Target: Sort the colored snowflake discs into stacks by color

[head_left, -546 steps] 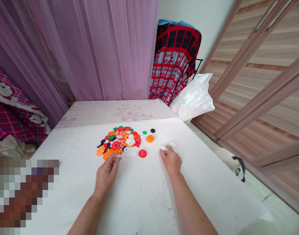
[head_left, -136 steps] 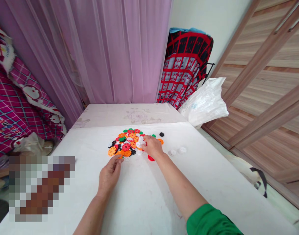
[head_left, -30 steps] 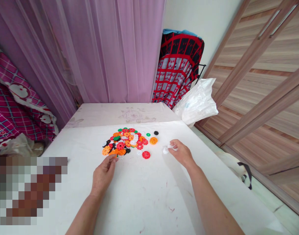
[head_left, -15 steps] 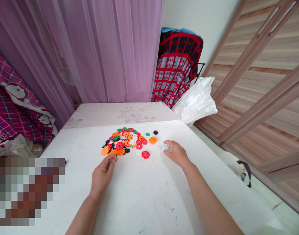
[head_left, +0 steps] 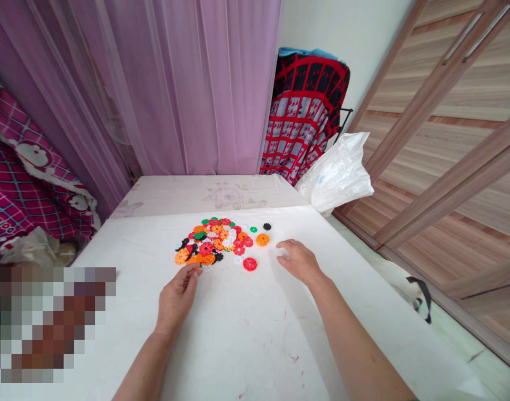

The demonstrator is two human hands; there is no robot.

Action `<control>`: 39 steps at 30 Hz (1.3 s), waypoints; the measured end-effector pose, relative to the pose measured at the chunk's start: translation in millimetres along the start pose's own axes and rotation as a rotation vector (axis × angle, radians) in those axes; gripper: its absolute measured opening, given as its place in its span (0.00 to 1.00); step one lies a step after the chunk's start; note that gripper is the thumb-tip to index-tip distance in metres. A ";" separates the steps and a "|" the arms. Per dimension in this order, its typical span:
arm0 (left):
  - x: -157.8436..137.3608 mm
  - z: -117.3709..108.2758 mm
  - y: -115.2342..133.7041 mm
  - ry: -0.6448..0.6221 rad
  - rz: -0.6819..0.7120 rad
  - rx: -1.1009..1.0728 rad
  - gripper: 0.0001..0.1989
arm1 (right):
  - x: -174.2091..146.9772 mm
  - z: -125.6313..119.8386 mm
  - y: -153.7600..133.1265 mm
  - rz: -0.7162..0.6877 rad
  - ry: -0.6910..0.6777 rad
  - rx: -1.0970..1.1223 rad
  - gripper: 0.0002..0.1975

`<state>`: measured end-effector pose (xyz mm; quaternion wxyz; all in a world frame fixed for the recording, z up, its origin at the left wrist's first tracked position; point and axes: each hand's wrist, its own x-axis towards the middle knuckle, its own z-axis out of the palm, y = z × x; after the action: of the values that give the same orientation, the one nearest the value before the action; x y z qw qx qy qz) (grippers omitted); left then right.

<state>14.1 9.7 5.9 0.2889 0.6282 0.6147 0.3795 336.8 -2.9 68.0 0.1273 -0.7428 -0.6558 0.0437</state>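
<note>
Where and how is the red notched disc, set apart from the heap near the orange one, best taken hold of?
Probably by opposite edges of its rim, thumb and fingertips coming down from the right: the red notched disc lies flat, its low round edge offering the grip. A white piece sits close on its left, while the right hand's side is more open.

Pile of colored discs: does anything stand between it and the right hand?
Yes: an orange disc lies in the gap between the right hand and the pile; a red disc lies on the gap's near side. Nothing tall is visible there.
</note>
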 end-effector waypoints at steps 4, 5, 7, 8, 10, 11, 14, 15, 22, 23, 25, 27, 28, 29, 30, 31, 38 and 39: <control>0.0 -0.4 -0.2 0.001 0.002 0.002 0.20 | 0.6 6.6 -37.9 -0.139 0.003 0.031 0.11; 0.0 -0.5 -0.1 0.002 -0.001 0.002 0.20 | 0.9 10.0 -49.5 -0.180 -0.019 0.028 0.10; 0.0 -0.7 0.4 0.003 -0.006 -0.002 0.20 | 1.8 17.8 -71.3 -0.217 -0.049 -0.012 0.08; 0.0 -0.7 0.7 0.002 -0.009 -0.005 0.20 | 2.5 21.7 -80.6 -0.222 -0.059 -0.035 0.08; -0.1 -0.4 1.3 -0.003 -0.017 -0.011 0.20 | 4.4 28.9 -94.7 -0.216 -0.070 -0.078 0.08; -0.1 -0.2 1.7 -0.006 -0.023 -0.012 0.20 | 5.6 32.0 -99.7 -0.210 -0.076 -0.091 0.08; -0.3 -0.1 2.8 -0.012 -0.039 -0.020 0.20 | 9.7 38.5 -109.5 -0.191 -0.097 -0.104 0.09; -0.3 -0.2 3.2 -0.011 -0.039 -0.023 0.20 | 10.8 39.9 -111.7 -0.186 -0.106 -0.100 0.10; -1.3 -2.1 6.1 -0.001 -0.029 -0.004 0.19 | 8.6 27.4 -99.7 -0.125 -0.056 0.058 0.12; -1.3 -2.2 6.2 -0.001 -0.029 0.001 0.19 | 7.2 22.1 -90.0 -0.098 -0.016 0.078 0.11; -1.1 -2.0 5.7 -0.004 -0.028 0.009 0.19 | 4.4 10.1 -64.2 -0.024 0.075 0.087 0.10; -0.6 -1.5 4.4 -0.009 -0.025 0.014 0.19 | 2.0 -1.4 -34.9 0.044 0.123 0.060 0.10; -0.4 -1.2 3.6 -0.009 -0.021 0.016 0.20 | 1.0 -6.2 -21.0 0.084 0.127 0.039 0.10; -0.1 -1.0 2.9 -0.008 -0.016 0.017 0.20 | 0.0 -10.0 -8.6 0.107 0.123 0.015 0.09; 0.1 -0.8 2.4 -0.005 -0.013 0.017 0.20 | -0.9 -12.7 1.8 0.114 0.120 -0.005 0.09; 0.3 -0.8 2.0 -0.004 -0.011 0.017 0.20 | -1.7 -14.3 9.7 0.116 0.113 -0.021 0.08; -0.5 -2.7 4.0 0.006 -0.016 0.026 0.20 | -3.6 -6.8 16.8 0.064 0.105 -0.049 0.08; -0.7 -2.8 4.4 0.008 -0.017 0.029 0.20 | -3.3 -5.5 15.3 0.059 0.101 -0.058 0.08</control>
<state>14.3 8.4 11.0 0.2805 0.6257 0.6266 0.3703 352.4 -8.5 69.2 0.1374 -0.7665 -0.6274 -0.0093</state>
